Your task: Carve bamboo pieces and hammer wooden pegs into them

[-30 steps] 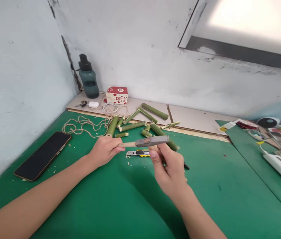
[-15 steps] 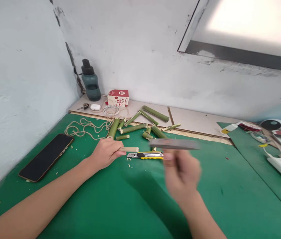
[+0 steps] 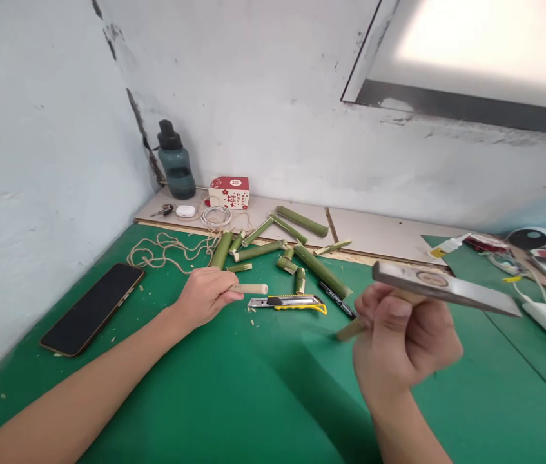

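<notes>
1. Currently, the stick [image 3: 253, 289] is clamped in the left hand's [image 3: 207, 296] grip, its free end pointed right.
2. The hammer [image 3: 447, 287] is clasped in the right hand's [image 3: 401, 341] grip, its head held above the fist, well apart from the stick.
3. Between the hands, the knife [image 3: 296, 301] is laid on the worktop [image 3: 234, 399], its metal tip turned left.
4. Bamboo pieces [image 3: 321, 269] are scattered beyond, with the marker [image 3: 336, 299] placed beside one, near the right hand.
</notes>
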A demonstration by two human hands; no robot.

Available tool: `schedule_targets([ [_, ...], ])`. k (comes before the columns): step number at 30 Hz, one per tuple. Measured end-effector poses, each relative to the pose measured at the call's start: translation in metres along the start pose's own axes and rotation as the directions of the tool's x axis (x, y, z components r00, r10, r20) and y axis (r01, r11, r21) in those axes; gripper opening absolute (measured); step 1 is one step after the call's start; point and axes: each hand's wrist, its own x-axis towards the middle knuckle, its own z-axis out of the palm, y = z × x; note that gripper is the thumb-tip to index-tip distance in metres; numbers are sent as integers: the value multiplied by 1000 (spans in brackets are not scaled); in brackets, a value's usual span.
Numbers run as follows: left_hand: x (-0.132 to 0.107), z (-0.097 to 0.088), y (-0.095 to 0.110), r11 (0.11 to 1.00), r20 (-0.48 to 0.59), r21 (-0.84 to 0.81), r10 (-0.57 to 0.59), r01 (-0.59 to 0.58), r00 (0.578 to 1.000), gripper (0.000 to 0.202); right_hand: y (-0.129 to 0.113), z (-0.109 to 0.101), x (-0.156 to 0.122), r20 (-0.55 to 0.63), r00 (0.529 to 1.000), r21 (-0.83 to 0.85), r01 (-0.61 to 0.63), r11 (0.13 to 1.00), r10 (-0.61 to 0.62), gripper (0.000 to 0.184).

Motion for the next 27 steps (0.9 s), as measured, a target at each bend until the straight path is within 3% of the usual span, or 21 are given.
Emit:
schedule_targets([
  [2, 1, 1, 2, 999, 16, 1, 41, -41, 999, 58, -2, 1, -1, 172, 983, -31, 69, 997, -63, 18],
  [4, 2, 2, 4, 999, 8, -3, 54, -54, 998, 57, -4, 2, -1, 379, 922, -61, 106, 992, -75, 18],
  [5, 2, 3, 5, 999, -6, -9, 53, -53, 999, 57, -4, 3, -1, 337, 940, -59, 77, 995, -53, 19],
  [7, 1, 4, 4, 999, -33, -22, 47, -48, 998, 56, -3, 3, -1, 10, 1000, 18, -5, 1000, 5, 19],
  [8, 1, 5, 4, 999, -39, -26, 46, -47, 998, 55, -2, 3, -1, -137, 990, 65, -18, 998, 27, 20],
  [9, 1, 5, 3, 998, -40, -29, 49, -50, 998, 54, -1, 2, -1, -201, 979, 86, -3, 996, 21, 20],
  [10, 0, 5, 2, 998, -40, -32, 49, -50, 998, 54, 0, 2, -2, -177, 984, 74, 35, 997, -21, 20],
  [13, -1, 5, 0, 998, -48, -48, 37, -40, 998, 51, 1, 1, -5, 60, 990, -48, 130, 990, -127, 16],
  [14, -1, 4, 0, 998, -57, -53, 36, -39, 998, 50, 1, 1, -5, 33, 993, -30, 113, 993, -112, 15],
  [16, -1, 4, -1, 997, -75, -59, 40, -45, 996, 49, -1, 3, -6, -181, 982, 86, 63, 994, -47, 17],
  [17, -1, 4, -1, 997, -78, -59, 44, -49, 996, 49, -2, 5, -6, -224, 974, 125, 61, 990, -32, 17],
  [18, -1, 4, -1, 997, -77, -57, 48, -53, 996, 49, -4, 6, -6, -175, 983, 132, 69, 989, -45, 19],
  [19, -1, 4, -1, 997, -69, -52, 51, -54, 996, 50, -5, 7, -5, -40, 996, 111, 78, 991, -74, 20],
  [21, -1, 4, -2, 998, -54, -45, 46, -49, 997, 49, -7, 7, -4, 301, 950, 37, 82, 996, -89, 22],
  [22, -1, 4, -2, 998, -59, -46, 41, -43, 997, 48, -7, 7, -3, 367, 928, 16, 65, 998, -66, 21],
  [23, -1, 4, -3, 998, -69, -51, 35, -39, 997, 47, -6, 7, -2, 312, 949, 23, 37, 999, -43, 20],
  [24, -1, 3, -3, 998, -82, -57, 33, -38, 996, 46, -6, 6, -1, 162, 987, 58, 14, 998, -23, 20],
  [26, -1, 3, -2, 997, -93, -63, 43, -49, 995, 46, -5, 6, 0, -124, 992, 127, 33, 991, -17, 21],
  [27, -1, 3, -1, 997, -84, -57, 53, -58, 995, 47, -5, 7, -1, -122, 992, 133, 51, 990, -35, 21],
])
